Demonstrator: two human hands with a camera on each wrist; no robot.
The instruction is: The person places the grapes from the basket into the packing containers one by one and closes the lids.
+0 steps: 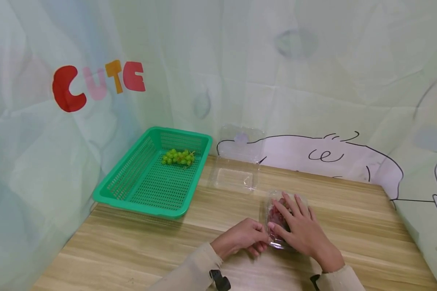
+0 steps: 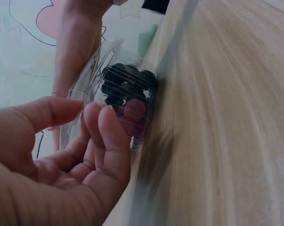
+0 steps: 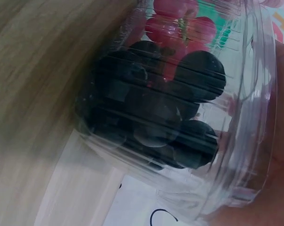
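At my far left the green basket point(image 1: 138, 208) sits with a bunch of green grapes point(image 1: 176, 157) towards its back; I judge it light and stiff, best lifted by its rim. Right of it, an empty clear box point(image 1: 234, 178) stands open on the surface point(image 1: 349, 238), thin enough, I expect, to slide at a nudge.

Further right, between my hands, is the filled clear box point(image 1: 278, 245), with red grapes point(image 3: 203, 30) and dark grapes point(image 3: 156, 117) inside. It should feel modestly heavy, its plastic slick and springy, liable to dent if squeezed; the fruit would bruise. I'd hold it low by opposite side walls, and press its lid point(image 2: 92, 70) only along the rim.

The fingers of my left hand point(image 1: 245, 236) are curled at the near left corner of that box, thumb and fingertips only a narrow gap apart by the lid's rim; whether they pinch it, I cannot tell. The fingers of my right hand point(image 1: 302, 226) lie spread wide and nearly straight over the lid, touching its top without gripping.
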